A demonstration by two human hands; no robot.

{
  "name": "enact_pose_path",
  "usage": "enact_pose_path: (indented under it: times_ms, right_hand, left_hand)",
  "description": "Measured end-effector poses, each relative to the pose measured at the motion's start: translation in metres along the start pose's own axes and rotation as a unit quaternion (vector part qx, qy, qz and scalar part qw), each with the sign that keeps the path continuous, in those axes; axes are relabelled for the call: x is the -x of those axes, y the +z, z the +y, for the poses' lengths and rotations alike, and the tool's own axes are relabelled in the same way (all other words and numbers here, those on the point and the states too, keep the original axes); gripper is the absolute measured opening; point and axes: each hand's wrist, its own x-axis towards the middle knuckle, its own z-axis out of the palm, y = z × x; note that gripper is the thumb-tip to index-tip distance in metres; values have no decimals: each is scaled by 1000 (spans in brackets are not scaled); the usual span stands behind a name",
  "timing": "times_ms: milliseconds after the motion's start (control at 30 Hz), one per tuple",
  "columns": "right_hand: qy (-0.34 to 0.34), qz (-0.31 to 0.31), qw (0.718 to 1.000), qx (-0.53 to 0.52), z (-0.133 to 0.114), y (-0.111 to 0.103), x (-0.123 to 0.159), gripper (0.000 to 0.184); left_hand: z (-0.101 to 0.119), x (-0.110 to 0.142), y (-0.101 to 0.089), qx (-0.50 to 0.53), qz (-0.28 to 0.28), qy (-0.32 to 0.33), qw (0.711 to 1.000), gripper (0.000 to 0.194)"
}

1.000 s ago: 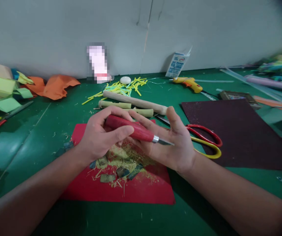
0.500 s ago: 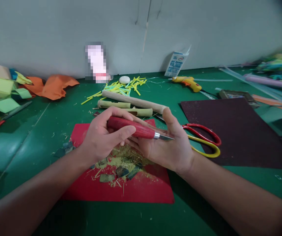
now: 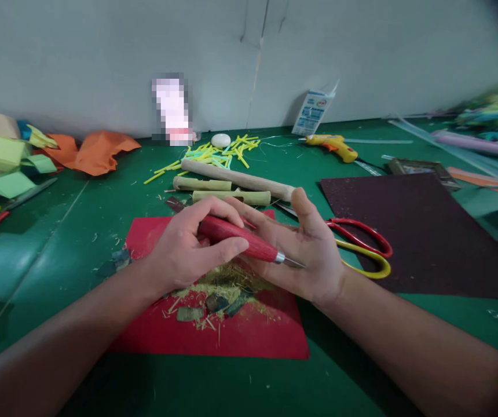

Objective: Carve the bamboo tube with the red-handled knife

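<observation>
My left hand point(image 3: 183, 246) grips a carving knife point(image 3: 260, 248) by its red wooden handle, the short blade pointing right across my other palm. My right hand point(image 3: 312, 255) lies palm up behind the knife, thumb raised and fingers stretched out, partly hidden by handle and left hand. Whether the blade touches the palm I cannot tell. Beneath both hands is a red sheet point(image 3: 270, 341) strewn with bamboo shavings point(image 3: 227, 281) and dark chips point(image 3: 190, 314). Two cut bamboo pieces point(image 3: 235, 198) and a pale wooden rod point(image 3: 253, 180) lie just beyond.
Scissors point(image 3: 381, 267) with red and yellow handles lie right of my hands, partly on a dark board point(image 3: 423, 237). A yellow glue gun point(image 3: 336, 147), a carton point(image 3: 312, 113) and cut yellow straws point(image 3: 246, 153) sit near the wall. Orange paper point(image 3: 105, 152) is at left.
The knife has shifted slightly right and down with my left hand and turned, so its blade now looks thinner. My right hand stays open, its fingers slightly moved.
</observation>
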Motion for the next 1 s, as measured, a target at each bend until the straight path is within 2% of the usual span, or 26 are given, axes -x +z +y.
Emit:
enact_pose_path:
  times_ms: [100, 300, 467, 500, 567, 633, 667, 700, 733, 800, 833, 900, 1000]
  right_hand:
    - [1, -9, 1000, -7, -1, -1, -1, 81]
    - [3, -11, 1000, -13, 1, -2, -1, 81]
    - [-20, 21, 1000, 3, -2, 3, -1, 78]
    - [-31, 28, 999, 14, -3, 4, -1, 77]
    - [-69, 42, 996, 46, -5, 6, -2, 75]
    - [-127, 75, 984, 99, -6, 6, -1, 68]
    - [-169, 105, 970, 142, -7, 4, -1, 62]
    - [-208, 143, 949, 189, -7, 2, 0, 55]
    - [-260, 190, 910, 263, -8, -1, 0, 45]
    - [-347, 275, 793, 418, -9, -8, 1, 23]
    - [-352, 308, 742, 481, -9, -11, 1, 18]
    - [-337, 309, 645, 613, -9, -16, 1, 15]
    - [-280, 252, 529, 760, -8, -18, -1, 29]
  left_hand:
    - [1, 0, 0, -29, -18, 24, 999, 22]
    - [-2, 4, -2, -54, -65, 9, 996, 22]
    - [-2, 4, -2, -81, -119, 67, 987, 17]
    - [-1, 4, -3, -79, -111, 78, 988, 16]
    - [1, 3, -4, -61, -56, 86, 993, 16]
    - [1, 0, -6, -31, 36, 68, 997, 17]
    - [0, -2, -8, -6, 88, 55, 995, 18]
    - [-2, -5, -9, 29, 148, 45, 988, 19]
    - [-5, -8, -10, 67, 202, 33, 976, 20]
    - [-11, -15, -13, 152, 291, 3, 945, 27]
    - [-14, -18, -14, 193, 322, -19, 926, 31]
    - [-20, -23, -17, 223, 359, -58, 904, 32]
    - [-25, -25, -19, 204, 375, -68, 902, 24]
